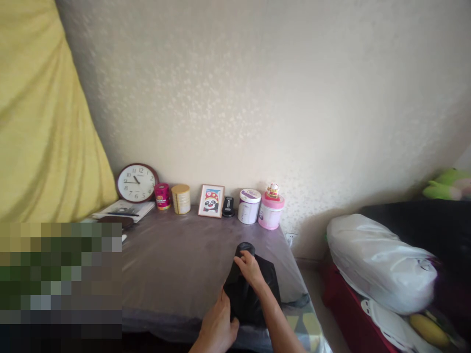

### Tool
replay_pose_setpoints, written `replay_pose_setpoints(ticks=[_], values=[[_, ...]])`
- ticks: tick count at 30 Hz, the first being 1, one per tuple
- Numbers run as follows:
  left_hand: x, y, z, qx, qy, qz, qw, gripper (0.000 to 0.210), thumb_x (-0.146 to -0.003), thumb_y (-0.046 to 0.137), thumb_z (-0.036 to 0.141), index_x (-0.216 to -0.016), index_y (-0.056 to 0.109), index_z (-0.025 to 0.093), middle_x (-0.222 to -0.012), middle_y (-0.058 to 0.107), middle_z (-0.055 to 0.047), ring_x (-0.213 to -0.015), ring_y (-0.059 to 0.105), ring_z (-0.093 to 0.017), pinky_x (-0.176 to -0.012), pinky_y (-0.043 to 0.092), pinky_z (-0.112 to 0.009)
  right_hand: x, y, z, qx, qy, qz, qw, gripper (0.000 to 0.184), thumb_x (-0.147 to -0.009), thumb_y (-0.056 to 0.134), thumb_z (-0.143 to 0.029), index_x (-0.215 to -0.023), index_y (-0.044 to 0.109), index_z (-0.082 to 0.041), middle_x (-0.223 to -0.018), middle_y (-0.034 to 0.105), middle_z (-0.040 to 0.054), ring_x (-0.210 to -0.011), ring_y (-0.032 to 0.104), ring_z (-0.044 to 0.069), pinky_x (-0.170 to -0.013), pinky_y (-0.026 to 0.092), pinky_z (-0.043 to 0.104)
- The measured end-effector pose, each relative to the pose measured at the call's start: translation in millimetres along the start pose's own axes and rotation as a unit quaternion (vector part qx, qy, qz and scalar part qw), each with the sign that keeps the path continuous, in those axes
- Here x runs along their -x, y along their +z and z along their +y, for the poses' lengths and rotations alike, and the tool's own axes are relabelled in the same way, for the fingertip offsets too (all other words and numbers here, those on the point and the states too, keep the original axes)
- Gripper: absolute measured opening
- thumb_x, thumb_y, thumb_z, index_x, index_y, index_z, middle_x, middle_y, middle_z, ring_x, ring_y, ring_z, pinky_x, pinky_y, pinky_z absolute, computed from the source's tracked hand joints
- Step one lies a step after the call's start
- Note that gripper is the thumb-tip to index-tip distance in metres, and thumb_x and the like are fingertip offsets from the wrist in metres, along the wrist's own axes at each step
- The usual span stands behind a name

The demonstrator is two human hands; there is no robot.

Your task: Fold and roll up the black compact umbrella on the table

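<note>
A soft black item (270, 279), which looks like a bag or folded cloth, lies at the front right of the table with the grey cover (172, 274). My right hand (250, 267) reaches over it, fingers curled and pinching its upper part near the rounded far end. Along its near left edge, my left hand (220, 318) grips the side, with the thumb on top and the other fingers partly hidden. What is inside the black item, if anything, does not show.
Along the wall stand a clock (137, 183), a pink tin (162, 196), a yellow-lidded can (181, 199), a panda picture frame (211, 201), a black device (228, 207) and two tubs (249, 208). Right of the table, a white plastic bag (379, 264) rests over red. The lower left is pixelated.
</note>
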State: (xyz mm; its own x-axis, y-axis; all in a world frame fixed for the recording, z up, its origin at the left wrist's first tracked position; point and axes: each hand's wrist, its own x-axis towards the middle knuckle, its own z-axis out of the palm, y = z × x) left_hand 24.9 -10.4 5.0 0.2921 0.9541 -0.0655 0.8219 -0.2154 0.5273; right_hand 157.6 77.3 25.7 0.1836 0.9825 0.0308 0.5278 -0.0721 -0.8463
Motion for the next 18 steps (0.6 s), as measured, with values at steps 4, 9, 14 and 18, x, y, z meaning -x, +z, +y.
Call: replay_pose_setpoints(ticks=[4, 9, 14, 18], values=[[7.1, -0.4, -11.5, -0.020, 0.018, -0.006, 1.000, 0.065, -0.074, 0.046, 0.025, -0.133, 0.028, 0.008, -0.137, 0.040, -0.017, -0.123, 0.044, -0.023, -0.099, 0.037, -0.029, 1.5, -1.6, -5.1, 0.092, -0.028, 0.000, 0.995, 0.023, -0.080, 0.051, -0.027, -0.096, 0.060, -0.015, -0.067, 0.066, 0.0015, -0.067, 0.062, 0.015, -0.061, 0.041, 0.022], [12.1, 0.1, -20.0, -0.073, 0.058, 0.120, 0.988, 0.053, -0.081, 0.040, 0.032, -0.128, 0.036, 0.009, -0.132, 0.044, -0.018, -0.118, 0.048, -0.025, -0.094, 0.043, -0.036, 7.2, -0.7, -12.1, 0.067, -0.070, -0.053, 0.994, 0.021, -0.085, 0.040, -0.025, -0.090, 0.059, -0.019, -0.068, 0.070, -0.0006, -0.062, 0.063, 0.011, -0.062, 0.041, 0.020], [3.9, 2.6, -8.5, -0.091, 0.161, 0.105, 0.977, 0.061, -0.069, 0.051, 0.021, -0.129, 0.040, 0.019, -0.143, 0.031, -0.013, -0.129, 0.034, -0.028, -0.104, 0.033, -0.044, 11.4, 2.5, -12.4, 0.096, -0.095, -0.049, 0.990, 0.022, -0.085, 0.039, -0.023, -0.088, 0.061, -0.021, -0.072, 0.070, -0.0017, -0.065, 0.064, 0.011, -0.062, 0.042, 0.020], [-3.1, 10.4, -5.2, -0.083, 0.127, 0.051, 0.987, 0.088, -0.056, 0.053, 0.011, -0.139, 0.022, 0.015, -0.149, 0.014, -0.014, -0.135, 0.019, -0.031, -0.108, 0.026, -0.048, 21.0, 2.3, -9.8, 0.138, -0.155, -0.034, 0.978, 0.024, -0.087, 0.040, -0.023, -0.097, 0.062, -0.022, -0.079, 0.070, -0.0001, -0.074, 0.063, 0.013, -0.069, 0.043, 0.022]])
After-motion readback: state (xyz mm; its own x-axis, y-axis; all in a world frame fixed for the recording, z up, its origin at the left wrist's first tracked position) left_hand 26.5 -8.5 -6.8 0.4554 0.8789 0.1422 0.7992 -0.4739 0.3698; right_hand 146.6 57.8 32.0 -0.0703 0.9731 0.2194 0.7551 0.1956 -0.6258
